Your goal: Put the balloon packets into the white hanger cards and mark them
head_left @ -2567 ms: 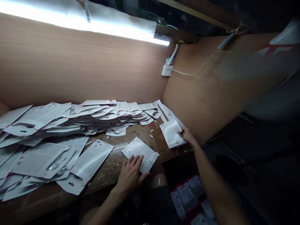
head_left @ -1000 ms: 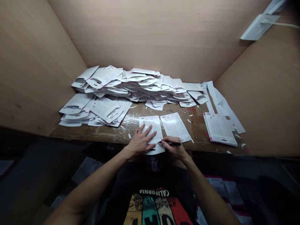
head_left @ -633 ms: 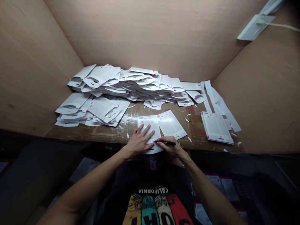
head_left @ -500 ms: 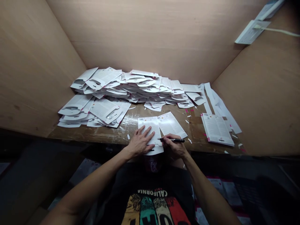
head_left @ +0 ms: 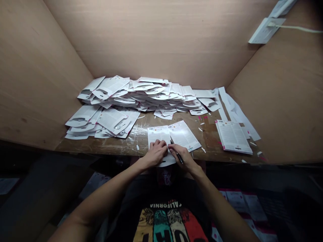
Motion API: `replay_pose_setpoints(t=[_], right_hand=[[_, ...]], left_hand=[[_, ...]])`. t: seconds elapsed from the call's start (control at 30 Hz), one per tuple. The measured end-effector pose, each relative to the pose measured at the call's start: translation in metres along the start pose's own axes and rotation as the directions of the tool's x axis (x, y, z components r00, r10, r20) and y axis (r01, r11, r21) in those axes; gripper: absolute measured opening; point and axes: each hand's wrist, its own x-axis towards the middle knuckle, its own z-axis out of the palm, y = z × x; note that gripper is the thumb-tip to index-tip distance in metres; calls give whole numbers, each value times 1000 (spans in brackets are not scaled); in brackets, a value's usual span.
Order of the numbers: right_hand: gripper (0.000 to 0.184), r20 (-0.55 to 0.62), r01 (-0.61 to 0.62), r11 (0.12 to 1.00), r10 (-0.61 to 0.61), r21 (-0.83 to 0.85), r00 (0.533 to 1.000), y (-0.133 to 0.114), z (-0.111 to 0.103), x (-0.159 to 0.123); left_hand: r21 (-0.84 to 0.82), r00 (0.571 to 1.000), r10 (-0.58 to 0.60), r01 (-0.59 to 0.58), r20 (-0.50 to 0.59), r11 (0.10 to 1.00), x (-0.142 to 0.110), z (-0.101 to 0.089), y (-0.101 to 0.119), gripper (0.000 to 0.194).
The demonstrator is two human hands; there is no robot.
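A white printed card (head_left: pixel 158 135) lies at the near edge of the worn wooden table (head_left: pixel 118 145), with a second card (head_left: pixel 183 134) touching it on the right. My left hand (head_left: pixel 156 153) rests on the first card's lower half, fingers curled and pinching at its right edge. My right hand (head_left: pixel 182 157) is closed around a black pen (head_left: pixel 177 154), whose tip meets the seam between the two cards. Both hands nearly touch each other.
A big heap of white cards (head_left: pixel 131 95) covers the back and left of the table. A neat stack of cards (head_left: pixel 232 136) lies at the right, beside paper strips (head_left: pixel 234 111). Wooden walls enclose three sides; a wall socket (head_left: pixel 264 26) sits top right. More cards (head_left: pixel 242 201) lie on the floor.
My left hand's fingers went from flat and spread on the card to curled at its right edge. My right hand swung the pen from pointing sideways to pointing up at the seam.
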Motion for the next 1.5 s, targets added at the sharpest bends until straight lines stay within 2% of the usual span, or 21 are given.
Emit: replay_pose_setpoints(t=[0.07, 0.13, 0.17, 0.2, 0.23, 0.27, 0.3, 0.33, 0.4, 0.5, 0.6, 0.73, 0.83, 0.93, 1.0, 1.17, 1.23, 1.3, 1.37, 1.43, 1.5], right_hand=[[27, -2, 19, 1000, -19, -11, 1000, 2, 1, -1], [27, 5, 30, 999, -30, -14, 1000, 1, 2, -2], [27, 12, 32, 999, -32, -19, 999, 0, 2, -3], [27, 21, 32, 999, -32, -27, 999, -2, 2, -3], [26, 34, 34, 999, -32, -37, 999, -4, 2, -4], [25, 45, 39, 998, -37, -45, 998, -6, 2, -4], [25, 59, 50, 998, -47, -50, 997, -8, 1, -5], [27, 84, 71, 996, -67, -55, 994, -9, 1, -6], [39, 174, 146, 984, -128, -98, 977, -10, 0, -9], [49, 303, 262, 931, -181, -253, 936, -9, -1, -14], [40, 321, 295, 896, -188, -331, 928, -8, 0, -17], [19, 180, 202, 910, -144, -362, 973, -9, 10, -15], [15, 44, 97, 879, -86, -467, 995, -9, 22, -11], [14, 31, 64, 861, -56, -504, 998, -11, 31, -9], [15, -31, 5, 884, -22, -468, 999, -14, 33, -7], [22, -289, -185, 975, 143, -124, 947, -36, 21, 3], [23, -317, -205, 979, 189, -17, 929, -41, 1, 2], [26, -361, -224, 974, 203, -18, 910, -34, -26, -4], [31, -453, -262, 957, 181, -122, 873, -12, -55, -12], [32, -497, -271, 918, 97, -291, 862, 20, -75, -20], [29, -454, -250, 851, 15, -461, 891, 49, -84, -28]], left_hand=[[-182, 971, 196, -171, 133, 968, -19, -15, 7, 19], [-491, 845, 473, -310, 251, 814, -43, -25, 11, 17], [-579, 822, 512, -298, 247, 759, -55, -26, 11, 17], [-582, 863, 458, -265, 211, 769, -64, -23, 9, 21], [-513, 926, 344, -221, 157, 829, -71, -18, 5, 33], [-384, 977, 200, -157, 74, 910, -75, -9, 1, 48], [-235, 996, 90, -91, -15, 968, -77, 1, -5, 60], [-103, 997, 42, -49, -72, 993, -77, 11, -11, 68], [43, 994, 43, -39, -96, 998, -75, 27, -22, 67], [49, 992, 57, -52, -113, 997, -73, 35, -30, 62], [1, 989, 61, -61, -134, 998, -74, 31, -29, 58], [-64, 969, -12, -4, -248, 998, -69, 32, -28, 34], [-35, 959, -33, 25, -280, 999, -64, 38, -29, 38], [77, 975, 24, -7, -221, 997, -63, 41, -34, 47], [114, 974, 33, -8, -226, 993, -64, 42, -37, 43], [44, 917, -36, 58, -398, 997, -70, 49, -17, 37], [31, 907, -13, 29, -420, 999, -69, 48, -3, 37], [41, 908, 25, -9, -419, 999, -60, 39, -1, 47], [60, 891, -49, 85, -451, 995, -49, 18, -25, 58], [38, 788, -295, 373, -540, 927, -45, -10, -68, 68], [2, 670, -521, 615, -529, 789, -52, -31, -112, 84]])
